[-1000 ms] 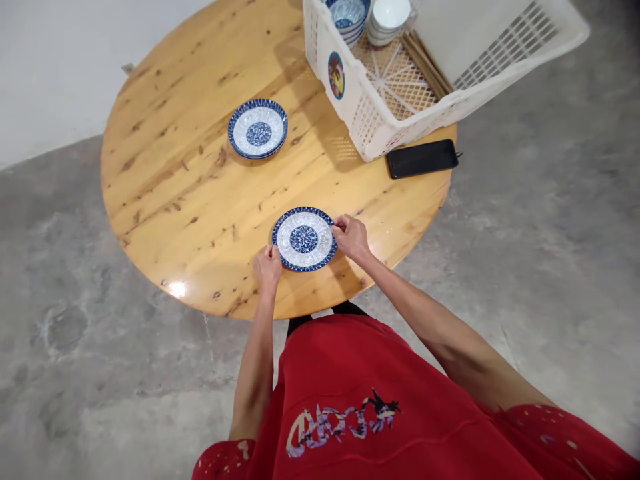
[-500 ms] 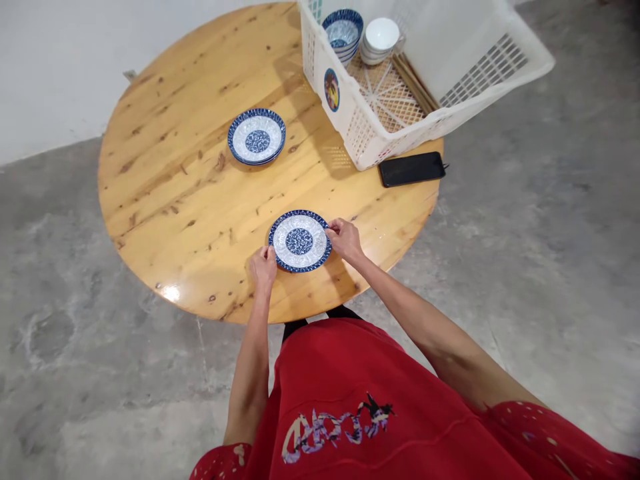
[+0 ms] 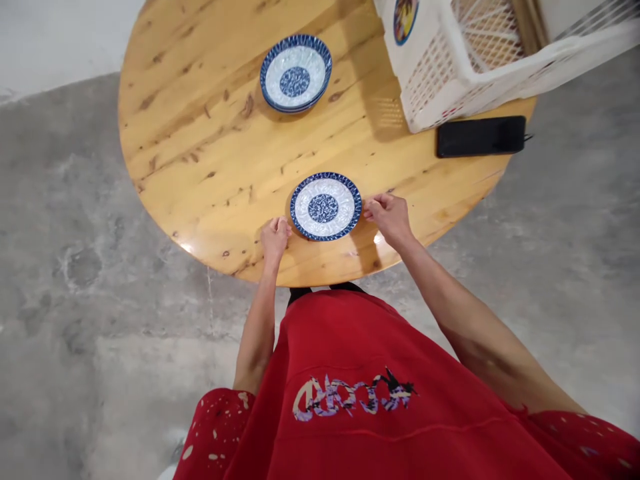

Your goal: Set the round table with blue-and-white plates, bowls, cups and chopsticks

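Observation:
A blue-and-white patterned plate (image 3: pixel 325 207) lies flat on the round wooden table (image 3: pixel 200 207) near its front edge. Just left of its rim is my left hand (image 3: pixel 275 240), fingers curled closed, with a small gap to the plate. My right hand (image 3: pixel 389 217) hovers close by the right rim, its fingers bent together and nothing visible in them. Further back sits a small stack of matching blue-rimmed dishes (image 3: pixel 295 73).
A white plastic basket (image 3: pixel 430 87) stands at the back right, with wooden sticks (image 3: pixel 531 27) inside. In front of it lies a black phone (image 3: pixel 480 137). Grey concrete floor (image 3: pixel 140 373) surrounds the table.
Both hands have let go of the plate and moved outward from its rim. My view has shifted, so the bowls and cups in the basket are out of frame.

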{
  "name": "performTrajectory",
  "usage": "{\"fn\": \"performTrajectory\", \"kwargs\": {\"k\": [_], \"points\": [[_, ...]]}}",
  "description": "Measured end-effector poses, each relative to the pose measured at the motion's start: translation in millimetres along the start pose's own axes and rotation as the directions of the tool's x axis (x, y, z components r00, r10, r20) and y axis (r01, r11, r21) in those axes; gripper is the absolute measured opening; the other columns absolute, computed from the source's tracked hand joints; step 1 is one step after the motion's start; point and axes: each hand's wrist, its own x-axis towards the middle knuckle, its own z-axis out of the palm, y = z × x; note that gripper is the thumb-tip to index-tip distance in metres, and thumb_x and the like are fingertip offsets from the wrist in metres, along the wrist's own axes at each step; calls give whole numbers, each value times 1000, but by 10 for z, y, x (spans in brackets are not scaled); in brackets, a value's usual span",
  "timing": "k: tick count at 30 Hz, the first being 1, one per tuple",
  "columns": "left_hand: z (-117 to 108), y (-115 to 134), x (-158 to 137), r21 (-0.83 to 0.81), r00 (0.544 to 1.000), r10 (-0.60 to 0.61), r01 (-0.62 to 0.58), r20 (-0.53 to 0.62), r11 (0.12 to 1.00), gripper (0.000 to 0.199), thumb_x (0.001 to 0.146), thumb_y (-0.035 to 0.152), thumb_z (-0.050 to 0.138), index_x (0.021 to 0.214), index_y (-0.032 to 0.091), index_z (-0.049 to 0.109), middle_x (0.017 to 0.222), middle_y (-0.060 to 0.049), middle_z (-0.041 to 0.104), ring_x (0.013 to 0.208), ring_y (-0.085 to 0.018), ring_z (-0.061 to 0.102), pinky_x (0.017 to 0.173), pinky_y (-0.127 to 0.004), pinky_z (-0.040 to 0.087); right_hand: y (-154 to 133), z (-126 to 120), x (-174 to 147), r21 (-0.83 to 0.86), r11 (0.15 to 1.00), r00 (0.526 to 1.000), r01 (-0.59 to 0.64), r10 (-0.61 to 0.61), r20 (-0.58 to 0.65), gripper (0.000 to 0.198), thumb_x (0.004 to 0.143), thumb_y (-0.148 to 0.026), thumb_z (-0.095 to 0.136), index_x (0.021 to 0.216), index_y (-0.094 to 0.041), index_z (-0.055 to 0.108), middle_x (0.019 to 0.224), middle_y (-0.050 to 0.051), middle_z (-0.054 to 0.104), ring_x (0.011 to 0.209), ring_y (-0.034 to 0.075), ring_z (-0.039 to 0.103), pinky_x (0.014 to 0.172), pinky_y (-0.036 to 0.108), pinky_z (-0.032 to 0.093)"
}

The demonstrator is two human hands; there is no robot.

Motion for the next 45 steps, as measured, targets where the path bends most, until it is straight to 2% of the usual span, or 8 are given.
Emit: {"fn": "performTrajectory", "kwargs": {"k": [3,7,12,21,27,31,38,45], "points": [[52,60,-9,-78,999,-16,19,36,997,31,97,35,48,72,21,59,72,-2,70,64,-14,66,63,-24,49,-17,37,9,-3,999,999,35,-35,26,6,80,-23,61,76,-19,64,63,0,61,59,16,61,56,27,53],[125,105,-37,-88,997,-17,23,73,996,28,96,33,49,72,21,57,69,0,67,64,-14,68,63,-24,47,21,49,30,-21,999,998,36,-35,43,8,81,-25,65,77,-18,64,63,-1,60,58,15,60,57,28,54],[182,97,-51,-29,996,-8,11,91,1000,28,96,34,51,71,22,53,61,3,62,64,-16,68,64,-25,46,75,56,20,-18,999,998,39,-38,54,12,81,-29,67,78,-18,64,63,-1,60,58,16,61,56,28,54],[198,157,-61,60,995,-5,-1,97,998,38,97,30,54,63,23,38,54,3,51,64,-17,68,62,-25,41,30,105,-28,-58,998,997,2,3,75,9,82,-25,64,77,-18,64,62,-1,59,59,15,59,58,28,53],[108,128,-86,13,991,-50,49,126,999,34,98,34,50,67,22,51,64,0,64,64,-16,66,63,-25,44,-56,70,47,-77,997,999,13,-11,33,13,81,-29,64,83,-17,68,64,0,63,60,16,61,59,29,53],[-51,29,-57,-16,995,-80,82,60,997,35,98,38,47,69,21,58,67,-1,67,64,-16,65,63,-25,45,-163,8,207,-65,998,998,26,-30,-49,9,79,-28,62,80,-19,66,65,1,64,60,19,63,60,31,54],[-293,107,308,-21,999,-35,35,-23,999,29,93,34,47,69,21,58,67,-1,67,64,-16,64,65,-26,46,-515,89,552,-88,988,990,128,-133,-52,19,75,-36,62,80,-18,67,69,2,67,65,20,65,69,34,55],[-448,508,884,16,997,71,-70,-22,997,25,92,28,49,69,22,59,69,-1,70,65,-17,65,65,-26,44,-979,439,878,2,990,990,138,-138,36,15,72,-32,64,75,-18,67,68,2,67,62,17,64,61,29,53]]}}
